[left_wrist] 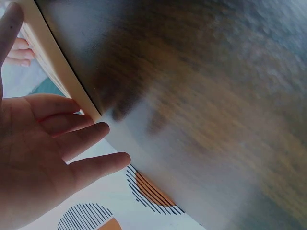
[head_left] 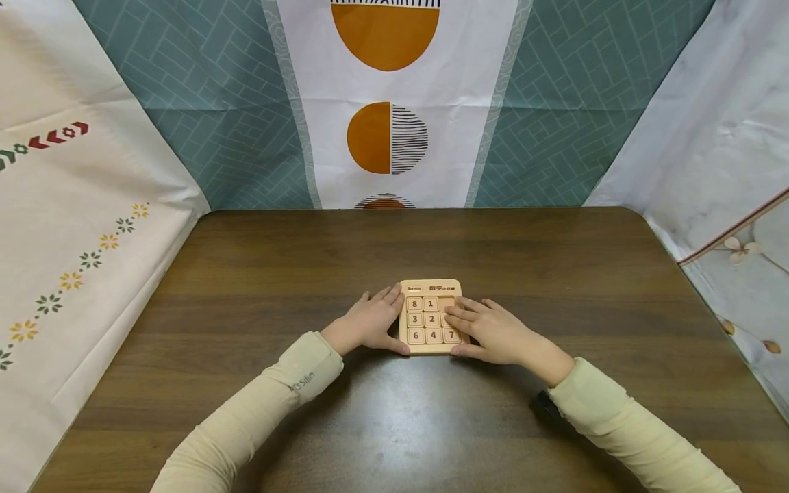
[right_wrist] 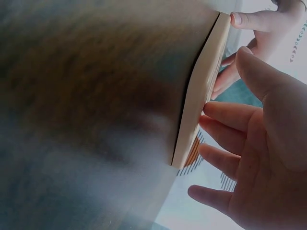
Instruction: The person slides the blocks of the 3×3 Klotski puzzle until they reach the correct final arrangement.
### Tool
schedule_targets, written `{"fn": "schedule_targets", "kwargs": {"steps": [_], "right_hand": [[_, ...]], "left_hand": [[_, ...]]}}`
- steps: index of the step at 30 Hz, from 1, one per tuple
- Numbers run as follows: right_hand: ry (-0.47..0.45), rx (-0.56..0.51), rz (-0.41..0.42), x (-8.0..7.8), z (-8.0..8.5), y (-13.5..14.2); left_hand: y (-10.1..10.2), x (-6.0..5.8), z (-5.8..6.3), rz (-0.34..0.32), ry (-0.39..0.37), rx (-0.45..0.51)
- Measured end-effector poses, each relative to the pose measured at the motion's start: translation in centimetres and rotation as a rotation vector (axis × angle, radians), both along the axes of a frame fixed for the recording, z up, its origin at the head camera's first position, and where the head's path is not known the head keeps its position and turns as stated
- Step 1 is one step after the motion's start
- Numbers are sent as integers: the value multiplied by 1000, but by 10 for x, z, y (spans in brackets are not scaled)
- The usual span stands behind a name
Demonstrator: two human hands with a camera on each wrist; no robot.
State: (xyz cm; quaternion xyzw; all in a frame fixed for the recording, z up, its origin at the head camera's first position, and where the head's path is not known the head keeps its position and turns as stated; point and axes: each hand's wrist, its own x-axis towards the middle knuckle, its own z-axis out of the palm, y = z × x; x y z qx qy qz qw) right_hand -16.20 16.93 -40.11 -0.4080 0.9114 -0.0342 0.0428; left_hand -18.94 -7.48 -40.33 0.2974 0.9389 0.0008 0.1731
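A pale wooden number sliding puzzle (head_left: 432,349) lies flat on the table, its printed header at the far side. Tiles 8, 1, 3, 2, 6, 4 and 7 can be read; fingers cover most of the right-hand tile in the middle row. Along the puzzle's left edge rests my left hand (head_left: 372,320), fingers fairly straight, thumb by the near left corner. From the right, my right hand (head_left: 496,332) reaches over the frame with extended fingertips on the right column and its thumb near the lower right corner. Both wrist views show the puzzle's side (left_wrist: 62,67) edge-on.
The brown wooden table (head_left: 277,253) extends around the puzzle. A patterned cloth (head_left: 246,103) hangs behind its far edge, with light cloths at both sides. A small black object (head_left: 545,405) shows beside the right sleeve cuff.
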Motion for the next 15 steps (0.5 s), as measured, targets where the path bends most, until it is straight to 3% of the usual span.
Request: {"fn": "schedule_targets", "kwargs": {"steps": [15], "right_hand": [[-27, 14, -42, -19, -3, 0]], "left_hand": [[0, 1, 2, -2, -5, -9]]}}
